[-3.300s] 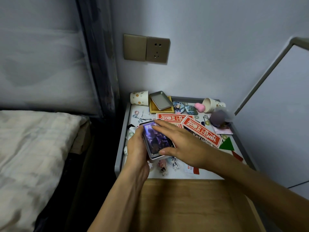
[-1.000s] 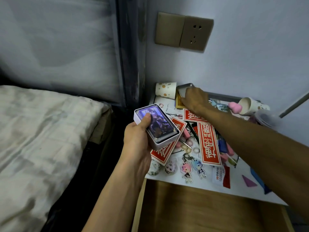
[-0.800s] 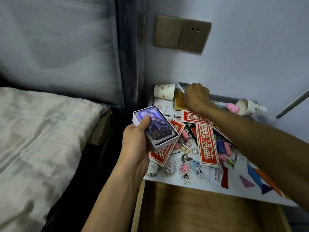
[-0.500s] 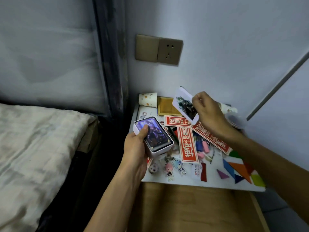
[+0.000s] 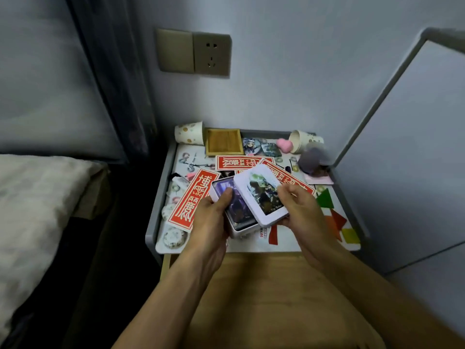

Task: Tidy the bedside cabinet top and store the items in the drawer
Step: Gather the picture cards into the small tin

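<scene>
1. Foremost, head view: white box (image 5: 237, 233), held over the front of the cabinet top (image 5: 161, 197). Contents: a stack of picture cards (image 5: 240, 210), the top one purple.
2. Left hand (image 5: 210, 222): fingers curled round the box's left side, thumb pressed flat on the top card.
3. Lid (image 5: 261, 195), white with a printed picture, face up and tilted. It covers the right part of the box; whether it touches the rim cannot be told.
4. Right hand (image 5: 299, 210): pinches the lid's near right edge, thumb on top, fingers beneath.
5. Drawer (image 5: 251, 285), wooden, pulled out below the cabinet's front edge. Both forearms cross above it and its wooden floor shows.
6. Wooden tray (image 5: 224, 142), at the back of the top, its inner floor showing.
7. Left paper cup (image 5: 190, 133), spotted, on its side just left of the tray. Contents cannot be told.
8. Right paper cup (image 5: 305, 142), on its side at back right, with a pink heart (image 5: 284, 144) at its mouth.
9. Loose around the box: red paper strips (image 5: 195, 200), and coloured flat shapes (image 5: 324, 199) at right.
10. Change: 3.3 s ago the lid lay on the wooden tray. Half a second ago the right hand held it up, apart from the box. Now it overlaps the box. The left hand's grip is unchanged.
</scene>
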The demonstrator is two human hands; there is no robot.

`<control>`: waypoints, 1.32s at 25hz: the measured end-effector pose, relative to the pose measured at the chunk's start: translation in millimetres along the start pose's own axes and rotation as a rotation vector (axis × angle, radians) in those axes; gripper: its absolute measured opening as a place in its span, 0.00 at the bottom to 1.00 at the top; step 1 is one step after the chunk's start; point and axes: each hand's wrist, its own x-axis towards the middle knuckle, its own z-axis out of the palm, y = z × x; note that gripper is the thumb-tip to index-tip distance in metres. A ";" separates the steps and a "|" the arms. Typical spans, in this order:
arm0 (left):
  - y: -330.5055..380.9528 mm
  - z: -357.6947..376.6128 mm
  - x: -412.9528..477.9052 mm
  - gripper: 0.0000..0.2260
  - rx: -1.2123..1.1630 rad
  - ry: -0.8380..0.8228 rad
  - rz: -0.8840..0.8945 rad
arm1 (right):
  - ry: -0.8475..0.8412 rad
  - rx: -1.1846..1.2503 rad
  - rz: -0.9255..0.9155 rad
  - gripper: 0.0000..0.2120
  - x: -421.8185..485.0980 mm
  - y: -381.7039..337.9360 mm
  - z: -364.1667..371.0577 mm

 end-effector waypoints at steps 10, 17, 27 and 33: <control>-34.6 13.2 12.2 0.16 0.021 -0.118 0.048 | -0.162 -0.637 -0.052 0.49 7.5 30.1 -6.3; -46.5 22.9 2.4 0.19 0.021 -0.195 0.036 | -0.105 -0.600 -0.061 0.34 1.1 24.4 -13.6; -47.0 22.4 -1.3 0.22 0.060 -0.277 0.016 | -0.114 -0.796 -0.182 0.38 -10.8 16.0 -10.9; -46.7 18.1 -2.3 0.19 0.098 -0.243 0.019 | -0.150 -0.841 -0.191 0.44 -9.0 17.6 -6.6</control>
